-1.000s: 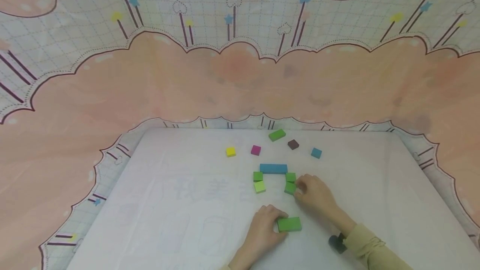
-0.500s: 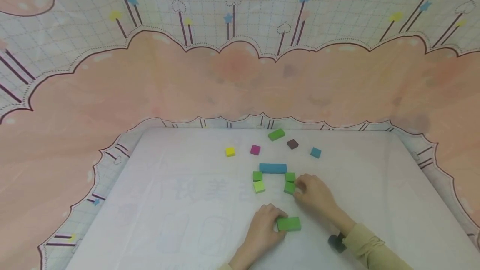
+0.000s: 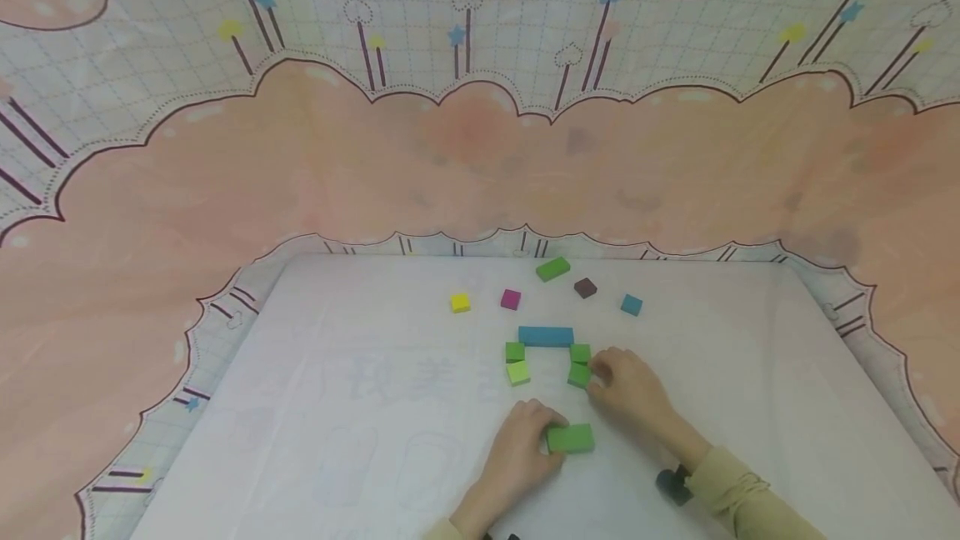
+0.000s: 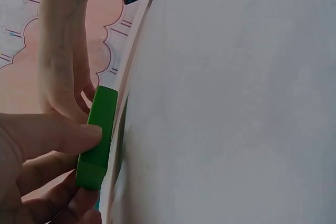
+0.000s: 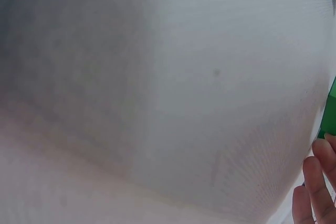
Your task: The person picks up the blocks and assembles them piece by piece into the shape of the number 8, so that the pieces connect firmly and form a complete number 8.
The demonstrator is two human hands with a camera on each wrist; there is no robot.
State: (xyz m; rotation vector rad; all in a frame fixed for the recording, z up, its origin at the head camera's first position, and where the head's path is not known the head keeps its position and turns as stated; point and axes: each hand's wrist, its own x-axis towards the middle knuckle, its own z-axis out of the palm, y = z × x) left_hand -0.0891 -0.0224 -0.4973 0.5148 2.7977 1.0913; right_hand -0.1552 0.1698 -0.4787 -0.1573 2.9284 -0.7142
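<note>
Smooth green rectangular block (image 3: 572, 438) between left fingers (image 4: 50, 171)

Yellow cube (image 3: 460, 303), magenta cube (image 3: 511, 300) lie beyond left hand (image 3: 520, 447); brown cube (image 3: 586, 288), blue cube (image 3: 632, 305) beyond right hand (image 3: 630, 387). White table (image 3: 765, 357) under both; cloud-print backdrop (image 3: 480, 157) rises farther off.

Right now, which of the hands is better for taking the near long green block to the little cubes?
Probably the left hand: it pinches that long green block. The right hand is farther from it, right by a green cube.
</note>
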